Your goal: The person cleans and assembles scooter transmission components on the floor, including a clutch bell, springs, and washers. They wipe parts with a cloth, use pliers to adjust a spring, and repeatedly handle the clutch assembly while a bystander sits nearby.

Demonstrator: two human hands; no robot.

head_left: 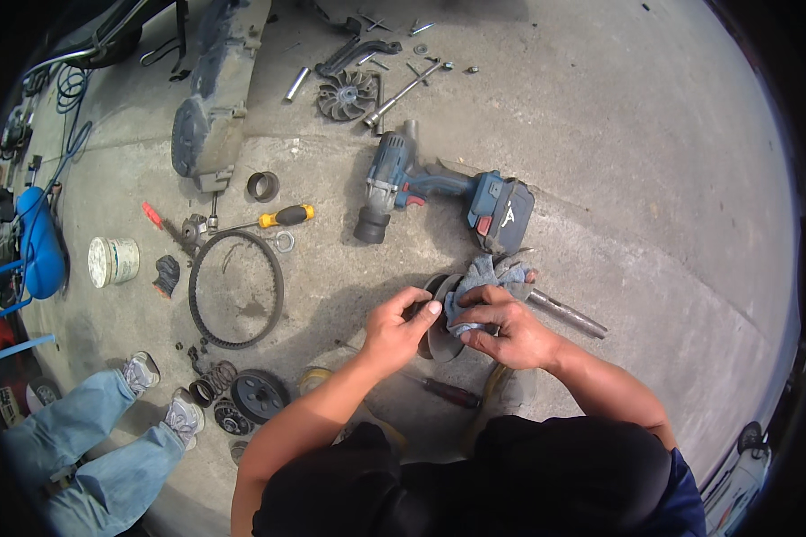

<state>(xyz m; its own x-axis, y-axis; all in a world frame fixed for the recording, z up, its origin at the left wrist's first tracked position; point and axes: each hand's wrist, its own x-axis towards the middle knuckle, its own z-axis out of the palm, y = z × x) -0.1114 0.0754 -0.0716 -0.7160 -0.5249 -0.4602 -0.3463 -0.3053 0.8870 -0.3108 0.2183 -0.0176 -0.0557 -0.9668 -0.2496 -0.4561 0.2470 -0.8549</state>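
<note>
Head | left hand [396,329]: grip pinching metal disc [442,342], partly hidden | right hand [513,333]: grip pinching bunched blue rag [480,276]

Looks like smooth metal on the disc [441,342], crumpled cloth on the blue rag [477,276]. Looks like matt rubber on the belt [193,291], rough concrete across the floor [654,179].

Bare forearms [318,394] angle inward; the left hand [392,331] and right hand [513,333] nearly meet, fingers [408,296] curled.
</note>
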